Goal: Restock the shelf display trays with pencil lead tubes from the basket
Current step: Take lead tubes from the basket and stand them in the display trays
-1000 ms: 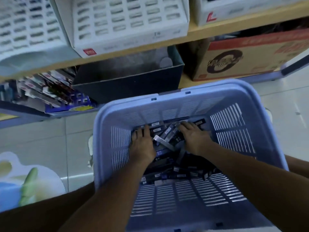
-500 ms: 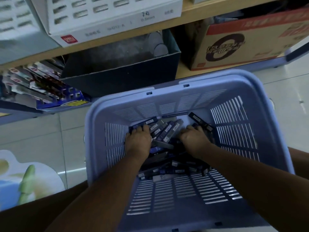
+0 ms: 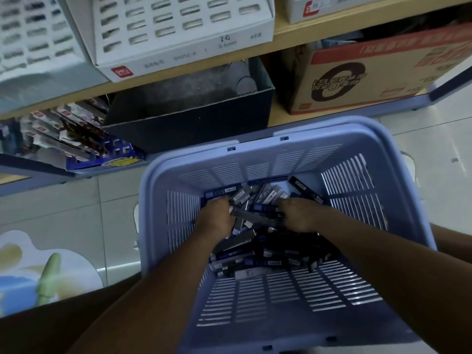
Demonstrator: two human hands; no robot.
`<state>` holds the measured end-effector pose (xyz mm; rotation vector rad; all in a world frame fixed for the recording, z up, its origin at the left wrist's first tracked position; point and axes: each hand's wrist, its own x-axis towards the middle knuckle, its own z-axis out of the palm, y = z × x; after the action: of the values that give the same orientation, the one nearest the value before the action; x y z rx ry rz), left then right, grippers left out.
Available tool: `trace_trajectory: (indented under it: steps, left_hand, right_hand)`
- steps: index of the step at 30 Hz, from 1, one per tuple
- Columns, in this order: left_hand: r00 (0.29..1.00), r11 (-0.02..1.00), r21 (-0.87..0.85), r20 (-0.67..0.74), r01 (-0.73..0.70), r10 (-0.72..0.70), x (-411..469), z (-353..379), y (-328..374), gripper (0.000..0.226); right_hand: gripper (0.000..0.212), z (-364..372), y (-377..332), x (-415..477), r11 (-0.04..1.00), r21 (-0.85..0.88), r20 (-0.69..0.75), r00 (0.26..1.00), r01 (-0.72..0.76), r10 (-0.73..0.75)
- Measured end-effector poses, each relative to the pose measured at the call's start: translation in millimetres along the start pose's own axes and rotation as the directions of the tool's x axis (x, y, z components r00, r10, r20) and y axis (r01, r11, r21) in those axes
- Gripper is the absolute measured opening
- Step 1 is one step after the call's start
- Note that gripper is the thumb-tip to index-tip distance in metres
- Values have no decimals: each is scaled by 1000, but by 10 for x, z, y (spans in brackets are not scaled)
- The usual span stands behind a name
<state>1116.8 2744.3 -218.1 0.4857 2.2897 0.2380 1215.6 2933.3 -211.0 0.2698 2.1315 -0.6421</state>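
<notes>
A light blue slotted plastic basket [image 3: 408, 190] sits in front of me on the floor. Its bottom holds a heap of several dark pencil lead tubes [image 3: 258, 254]. Both my hands are down inside it. My left hand [image 3: 217, 218] is curled over tubes at the left of the heap. My right hand [image 3: 298, 213] is closed around tubes on the right, and a long grey tube lies between the two hands. On the wooden shelf above stands a white slotted display tray [image 3: 178, 29] marked 0.5mm, with several slots showing dark.
A second white slotted tray [image 3: 33, 34] stands at the upper left. Under the shelf are a dark open box [image 3: 189, 123], a brown carton [image 3: 378, 72] and a blue rack of packaged pens [image 3: 69, 134]. Pale floor tiles and a printed floor sticker [image 3: 38, 272] lie to the left.
Both hands have curled tighter into the heap and gathered tubes between them. The view has tilted, so the basket sits lower and more of the shelf tray shows.
</notes>
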Motion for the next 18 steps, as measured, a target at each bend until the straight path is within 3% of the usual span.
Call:
trace_trajectory:
  steps: [4,10,12,16,18]
  left_hand:
    - [998,995,-103,56,-4,10,-115,-87,31,12]
    - [997,985,-169,82,14,-1,-351,-321,114,7]
    - [999,973,-231,53,15,-3,-455,-410,143,5]
    - [997,931,-364,64,-7,33,-647,-589,221,5]
    - [997,920,-390,62,-21,49,-735,-677,282,6]
  right_hand:
    - [41,-42,44,-203,974,198,39,994,-109,103]
    - [32,43,-124,-523,904,427,-112,991,-24,80]
    - [29,65,-213,-570,874,484,-230,969,39,85]
    - [32,-21,-393,-690,952,272,-584,810,138,50]
    - [34,-119,-497,-776,960,180,-658,751,215,-45]
